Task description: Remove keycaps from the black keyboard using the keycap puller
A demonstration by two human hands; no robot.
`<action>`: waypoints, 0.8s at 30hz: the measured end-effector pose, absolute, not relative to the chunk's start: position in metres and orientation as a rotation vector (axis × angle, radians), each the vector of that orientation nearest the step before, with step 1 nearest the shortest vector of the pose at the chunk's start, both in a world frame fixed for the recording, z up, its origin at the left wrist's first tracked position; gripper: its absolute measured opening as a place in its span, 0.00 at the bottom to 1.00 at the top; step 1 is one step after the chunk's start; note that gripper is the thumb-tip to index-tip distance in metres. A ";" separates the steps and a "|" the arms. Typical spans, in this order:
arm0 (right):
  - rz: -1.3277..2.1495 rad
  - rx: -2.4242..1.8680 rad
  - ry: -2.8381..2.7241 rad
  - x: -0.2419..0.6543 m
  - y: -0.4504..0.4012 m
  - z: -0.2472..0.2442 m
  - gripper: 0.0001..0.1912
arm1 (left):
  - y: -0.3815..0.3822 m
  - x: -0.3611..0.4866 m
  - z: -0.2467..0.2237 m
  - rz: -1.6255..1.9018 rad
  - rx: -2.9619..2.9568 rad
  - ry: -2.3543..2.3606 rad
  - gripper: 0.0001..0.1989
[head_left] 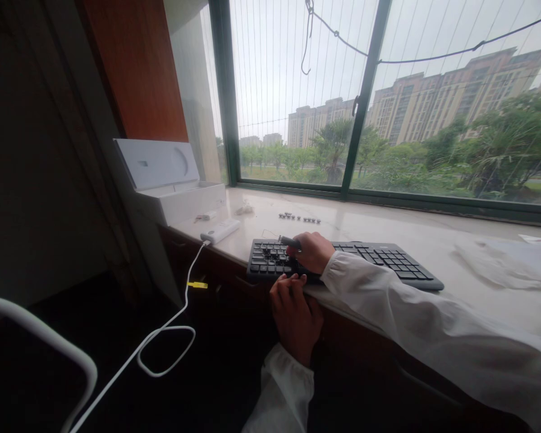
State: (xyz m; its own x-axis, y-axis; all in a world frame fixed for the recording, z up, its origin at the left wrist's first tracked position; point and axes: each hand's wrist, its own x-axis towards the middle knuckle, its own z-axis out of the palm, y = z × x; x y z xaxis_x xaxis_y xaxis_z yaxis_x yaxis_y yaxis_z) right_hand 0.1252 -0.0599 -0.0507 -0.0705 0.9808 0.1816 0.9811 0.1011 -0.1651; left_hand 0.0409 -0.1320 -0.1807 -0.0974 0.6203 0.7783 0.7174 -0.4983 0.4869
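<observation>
- A black keyboard (342,260) lies on the pale stone window ledge (433,231), close to the near edge, in the middle of the view.
- The right hand (311,251) sits on top of the keyboard's left part. Its fingers are curled tight around a small dark tool (290,242) that points left over the keys.
- The left hand (295,313) is at the near edge of the keyboard. Its fingertips rest on the front rim, bent and close together, and seem to steady it. It holds nothing that I can see.
- Some gaps seem to show among the keys on the left part, but it is too small to be sure.
- A short row of little dark bits (299,218), maybe key caps, lies on the ledge just beyond the keyboard. So I judge that some keys are already off and most are still on.
- Left of the keyboard lies a small white box-like thing (220,230) with a white cable (162,337) hanging down to the floor.
- Further left stands an open white box (175,186).
- On the right part of the ledge lies some clear crumpled plastic (496,264).
</observation>
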 end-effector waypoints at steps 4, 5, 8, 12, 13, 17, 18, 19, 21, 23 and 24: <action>-0.182 -1.945 -2.188 0.122 -0.064 -0.052 0.13 | -0.131 0.041 -0.181 -1.662 -2.054 -1.531 0.17; -0.210 -1.944 -2.201 0.121 -0.065 -0.052 0.14 | -0.131 0.041 -0.181 -1.664 -2.061 -1.529 0.18; -0.222 -1.949 -2.206 0.120 -0.065 -0.053 0.15 | -0.131 0.042 -0.182 -1.676 -2.067 -1.524 0.18; -0.166 -1.952 -2.180 0.121 -0.063 -0.054 0.15 | -0.130 0.042 -0.183 -1.666 -2.066 -1.532 0.18; -0.158 -1.948 -2.180 0.121 -0.062 -0.055 0.15 | -0.130 0.042 -0.183 -1.663 -2.065 -1.531 0.18; -0.115 -1.952 -2.176 0.121 -0.062 -0.054 0.14 | -0.130 0.041 -0.182 -1.662 -2.064 -1.530 0.17; -0.101 -1.953 -2.173 0.120 -0.062 -0.054 0.14 | -0.130 0.041 -0.182 -1.664 -2.064 -1.530 0.17; -0.093 -1.953 -2.169 0.120 -0.062 -0.054 0.14 | -0.131 0.041 -0.182 -1.667 -2.059 -1.527 0.16; -0.100 -1.951 -2.165 0.120 -0.063 -0.055 0.14 | -0.132 0.041 -0.181 -1.667 -2.046 -1.516 0.16; -0.126 -1.946 -2.168 0.119 -0.063 -0.055 0.15 | -0.132 0.041 -0.181 -1.658 -2.032 -1.507 0.15; -0.138 -1.947 -2.174 0.119 -0.063 -0.055 0.15 | -0.132 0.041 -0.181 -1.652 -2.026 -1.509 0.15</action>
